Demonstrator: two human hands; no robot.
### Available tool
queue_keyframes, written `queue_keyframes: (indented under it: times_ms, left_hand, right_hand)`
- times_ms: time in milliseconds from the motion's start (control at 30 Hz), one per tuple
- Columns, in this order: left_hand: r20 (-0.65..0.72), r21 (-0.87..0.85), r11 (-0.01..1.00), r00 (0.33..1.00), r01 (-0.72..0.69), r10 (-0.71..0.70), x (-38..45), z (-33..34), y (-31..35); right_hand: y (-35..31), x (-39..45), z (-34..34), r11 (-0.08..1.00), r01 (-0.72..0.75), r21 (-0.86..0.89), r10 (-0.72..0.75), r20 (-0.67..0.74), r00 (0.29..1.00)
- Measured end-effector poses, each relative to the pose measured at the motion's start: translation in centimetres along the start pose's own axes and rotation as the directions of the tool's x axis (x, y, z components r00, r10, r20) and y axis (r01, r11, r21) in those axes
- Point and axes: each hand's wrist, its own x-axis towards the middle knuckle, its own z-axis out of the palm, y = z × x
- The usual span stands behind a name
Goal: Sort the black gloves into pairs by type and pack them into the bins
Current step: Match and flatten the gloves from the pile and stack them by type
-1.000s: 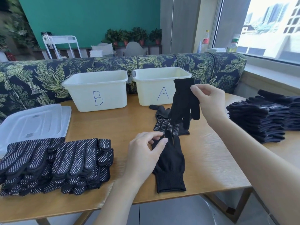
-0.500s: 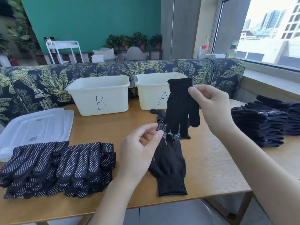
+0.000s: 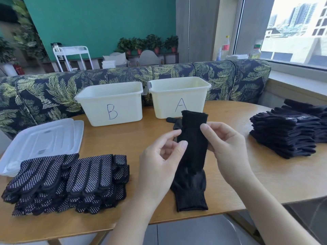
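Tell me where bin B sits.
In the head view, bin B stands at the table's far edge, left of bin A, just behind the clear lids.

The left bin [image 3: 113, 105] carries a handwritten blue letter "B" on its front wall. The right bin [image 3: 178, 98], standing just beside it toward the window, carries a handwritten blue letter "A" on its front wall, the foot of the letter partly covered by a held black glove [image 3: 193, 138]. A bottle [image 3: 226, 46] on the ledge behind the right bin bears a red label, and the top glove of the stack [image 3: 284, 135] to the right of that bin bears a light mark; neither is legible.
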Motion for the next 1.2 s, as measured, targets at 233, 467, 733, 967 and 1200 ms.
queue_keyframes:
  times_ms: [233,467,733,967,1200]
  left_hand:
    - [0.034,0.163,0.986,0.999,-0.021,0.016,-0.4,1.5,-0.6]
    - [0.093,0.213,0.972,0.992,-0.101,0.083,-0.5,2.4,-1.2]
    - [0.102,0.152,0.975,0.984,-0.16,0.146,-0.5,2.9,-1.3]
    - [0.094,0.141,0.977,0.985,-0.159,0.147,-1.0,3.1,-0.9]
    - [-0.043,0.365,0.893,0.953,-0.264,0.299,-1.4,3.1,0.5]
  right_hand:
    - [1.7,-1.9,-0.4,0.991,-0.098,0.089,0.092,0.06,0.994]
    - [1.7,-2.1,-0.9,0.918,-0.23,0.324,0.173,0.195,0.965]
    - [1.3,-1.5,-2.8,0.97,-0.202,0.136,0.154,0.299,0.942]
    - [1.3,-1.6,-3.6,0.989,-0.145,-0.005,0.141,0.267,0.953]
    - [0.8,-1.5,-3.5,0.998,-0.051,0.028,0.048,0.119,0.992]
